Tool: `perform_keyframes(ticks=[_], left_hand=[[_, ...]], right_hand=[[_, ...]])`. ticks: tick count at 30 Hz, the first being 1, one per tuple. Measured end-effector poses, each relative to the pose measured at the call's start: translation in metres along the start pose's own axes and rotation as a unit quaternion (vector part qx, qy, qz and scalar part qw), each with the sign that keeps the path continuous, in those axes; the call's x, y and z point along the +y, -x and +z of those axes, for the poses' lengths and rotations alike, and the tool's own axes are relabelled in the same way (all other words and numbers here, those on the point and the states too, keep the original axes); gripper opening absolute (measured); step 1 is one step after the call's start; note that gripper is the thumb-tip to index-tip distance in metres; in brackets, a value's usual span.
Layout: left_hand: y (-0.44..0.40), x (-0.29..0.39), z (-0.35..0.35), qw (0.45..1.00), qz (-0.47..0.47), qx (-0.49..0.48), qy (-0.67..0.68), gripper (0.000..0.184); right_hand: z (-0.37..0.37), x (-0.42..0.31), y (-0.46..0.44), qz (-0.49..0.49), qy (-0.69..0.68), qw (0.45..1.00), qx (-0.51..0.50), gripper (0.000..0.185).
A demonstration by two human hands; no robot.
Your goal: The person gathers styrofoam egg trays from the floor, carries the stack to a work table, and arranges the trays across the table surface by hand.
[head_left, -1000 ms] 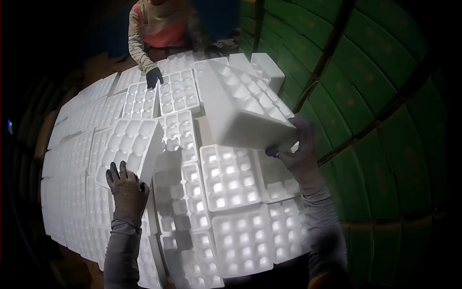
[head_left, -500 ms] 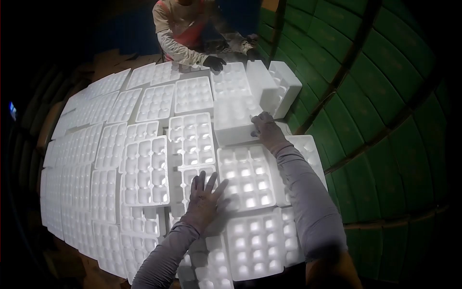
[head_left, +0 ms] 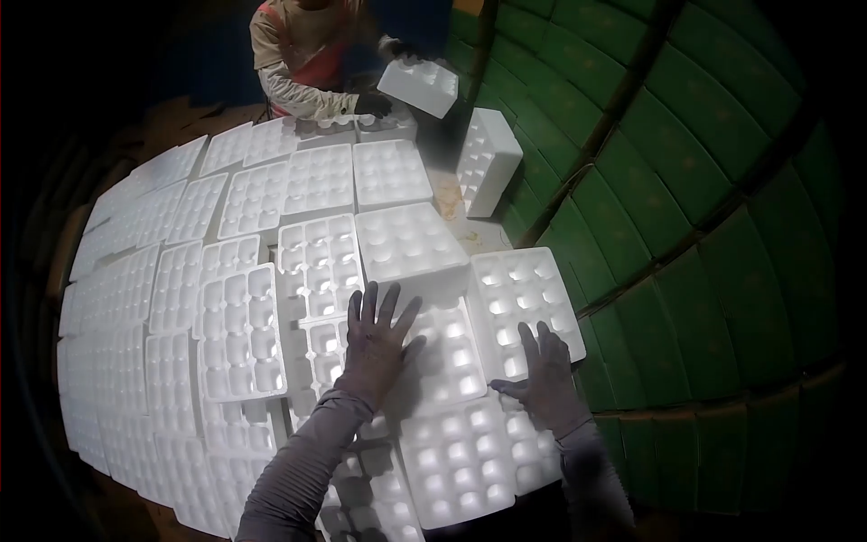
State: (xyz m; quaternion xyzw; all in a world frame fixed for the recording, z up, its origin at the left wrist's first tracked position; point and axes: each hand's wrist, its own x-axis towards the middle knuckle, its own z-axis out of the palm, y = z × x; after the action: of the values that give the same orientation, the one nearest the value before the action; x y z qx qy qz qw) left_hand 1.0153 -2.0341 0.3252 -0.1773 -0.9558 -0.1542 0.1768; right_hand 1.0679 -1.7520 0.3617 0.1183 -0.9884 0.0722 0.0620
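My left hand is spread flat, fingers apart, over the edge of a white foam tray with rounded cups. No object is in its grasp. My right hand lies with stretched fingers at the near end of another white foam tray on the right side. Just beyond my left fingertips sits a thicker foam block with shallow dimples on top. Closer to me, between my forearms, is a further dimpled tray.
Rows of similar foam trays cover the left and middle. A co-worker at the far end holds a foam block in dark gloves. One foam tray stands on edge beside stacked green boxes along the right.
My right hand has let go of the foam block and drawn back toward me. The co-worker has lifted a foam block. My left hand stays spread in nearly the same place.
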Motion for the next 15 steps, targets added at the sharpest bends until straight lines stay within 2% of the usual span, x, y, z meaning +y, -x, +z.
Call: perform_keyframes(ticks=[2, 4, 5, 6, 8, 9, 12, 15], left_hand=[[-0.022, -0.019, 0.031, 0.996, -0.002, -0.033, -0.085, 0.064], [-0.039, -0.033, 0.052, 0.984, -0.035, -0.102, -0.142, 0.055], [-0.047, -0.031, 0.048, 0.981, -0.042, -0.103, -0.16, 0.054], [-0.052, -0.029, 0.044, 0.977, -0.05, -0.105, -0.176, 0.054], [-0.051, -0.02, 0.04, 0.986, -0.037, -0.101, -0.127, 0.053], [-0.048, -0.012, 0.041, 0.987, -0.024, -0.113, -0.11, 0.054], [-0.026, 0.003, 0.068, 0.983, 0.028, -0.162, -0.084, 0.062], [-0.008, 0.012, 0.092, 0.978, 0.003, -0.202, -0.044, 0.068]], right_hand=[[0.01, -0.001, 0.027, 0.017, 0.013, 0.997, -0.07, 0.094], [0.039, 0.013, 0.038, -0.017, 0.056, 0.998, 0.012, 0.08], [0.041, 0.013, 0.037, -0.034, 0.077, 0.995, 0.052, 0.074], [0.039, 0.015, 0.04, -0.014, 0.046, 0.998, 0.046, 0.067], [0.022, 0.011, 0.048, 0.027, -0.02, 0.999, 0.034, 0.054], [0.005, 0.003, 0.052, 0.045, -0.101, 0.993, 0.033, 0.047], [-0.021, 0.005, 0.083, 0.037, -0.158, 0.984, 0.069, 0.047], [-0.034, 0.009, 0.113, 0.012, -0.084, 0.992, 0.094, 0.036]])
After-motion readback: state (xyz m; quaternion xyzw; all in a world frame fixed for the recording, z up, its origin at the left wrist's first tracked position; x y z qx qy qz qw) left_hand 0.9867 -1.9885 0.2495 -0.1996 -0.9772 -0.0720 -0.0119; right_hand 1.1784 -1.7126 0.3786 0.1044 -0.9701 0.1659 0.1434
